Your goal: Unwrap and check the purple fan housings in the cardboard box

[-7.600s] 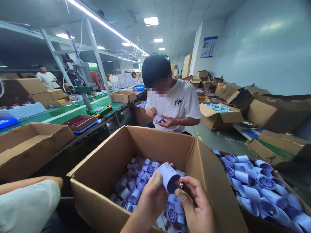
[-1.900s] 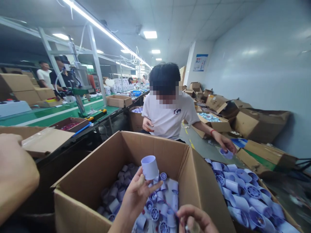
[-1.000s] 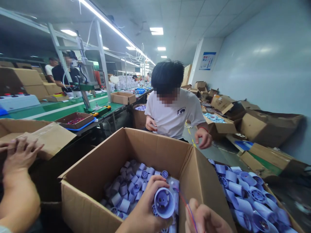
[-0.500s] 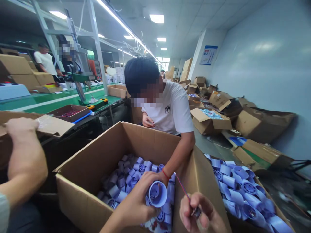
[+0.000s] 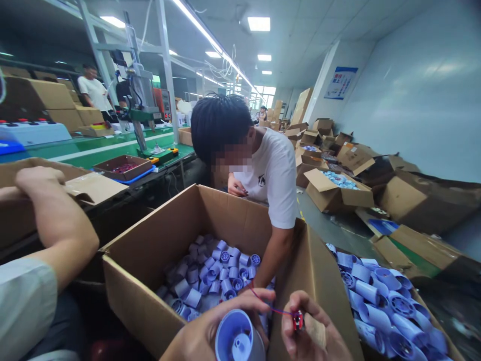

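My left hand [image 5: 206, 328] is wrapped round a lavender plastic cup-shaped housing [image 5: 235, 333]. Its open mouth faces me, and a small raised hub shows inside. In the fingers of my right hand [image 5: 326, 341] is a small red and metallic part [image 5: 298, 321], pinched at the fingertips; its exact kind is unclear. A thin red and blue wire [image 5: 278, 311] runs from this part to the fingers of my left hand. Below and beyond my hands stands a large cardboard box [image 5: 143, 301] with many similar lavender housings [image 5: 225, 273] inside.
Opposite, a co-worker [image 5: 276, 175] leans over with one arm inside the box. Another person's forearm [image 5: 63, 215] rests on a carton at left. More housings [image 5: 398, 306] fill a box at right. A tray of red parts [image 5: 122, 170] sits beside a bench press [image 5: 141, 100].
The housing has turned and moved down nearer me, its mouth now showing the hub. The wire, earlier pointing up free from my right hand, now stretches across to my left fingers.
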Available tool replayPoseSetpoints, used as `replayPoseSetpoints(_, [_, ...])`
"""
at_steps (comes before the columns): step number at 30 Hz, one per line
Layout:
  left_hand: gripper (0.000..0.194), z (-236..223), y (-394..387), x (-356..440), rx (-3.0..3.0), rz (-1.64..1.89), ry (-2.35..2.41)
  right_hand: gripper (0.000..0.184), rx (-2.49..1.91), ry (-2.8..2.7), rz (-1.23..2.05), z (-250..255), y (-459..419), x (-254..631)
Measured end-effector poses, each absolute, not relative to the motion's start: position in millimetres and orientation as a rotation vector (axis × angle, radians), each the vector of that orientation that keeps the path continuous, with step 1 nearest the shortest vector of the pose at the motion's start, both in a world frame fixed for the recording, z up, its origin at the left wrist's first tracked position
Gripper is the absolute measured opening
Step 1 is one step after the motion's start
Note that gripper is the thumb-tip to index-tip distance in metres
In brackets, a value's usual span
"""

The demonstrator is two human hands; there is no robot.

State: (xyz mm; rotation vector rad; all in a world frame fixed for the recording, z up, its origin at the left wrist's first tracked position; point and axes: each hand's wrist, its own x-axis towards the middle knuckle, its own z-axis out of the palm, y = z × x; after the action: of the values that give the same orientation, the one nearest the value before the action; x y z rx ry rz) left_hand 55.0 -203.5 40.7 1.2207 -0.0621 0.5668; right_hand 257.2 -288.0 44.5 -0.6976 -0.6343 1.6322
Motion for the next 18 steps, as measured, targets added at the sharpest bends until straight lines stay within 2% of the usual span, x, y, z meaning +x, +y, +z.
replayPoseSetpoints(3, [0.065,40.7,-209.6,51.9,1.165,0.704,0.074,0.027,-0.68,-0.618,1.58,41.6,-285.6,255.2])
replayPoseSetpoints(7, [0.085,36.0,-200.3,53.3,0.939,0.635,0.018,0.022,-0.657,-0.603,1.566,34.1,-284.0,252.8])
replayPoseSetpoints(12, [0.097,27.5,-185.4,59.0,0.796,0.56,-0.111,0.03,-0.664,-0.645,1.589,23.9,-282.9,248.5])
replayPoseSetpoints(15, [0.091,27.0,-188.6,58.5,0.745,0.603,-0.055,0.031,-0.635,-0.648,1.586,19.9,-281.1,243.5])
replayPoseSetpoints(18, [0.081,28.8,-191.0,53.7,0.933,0.631,-0.038,0.032,-0.601,-0.645,1.537,17.5,-280.5,241.6])
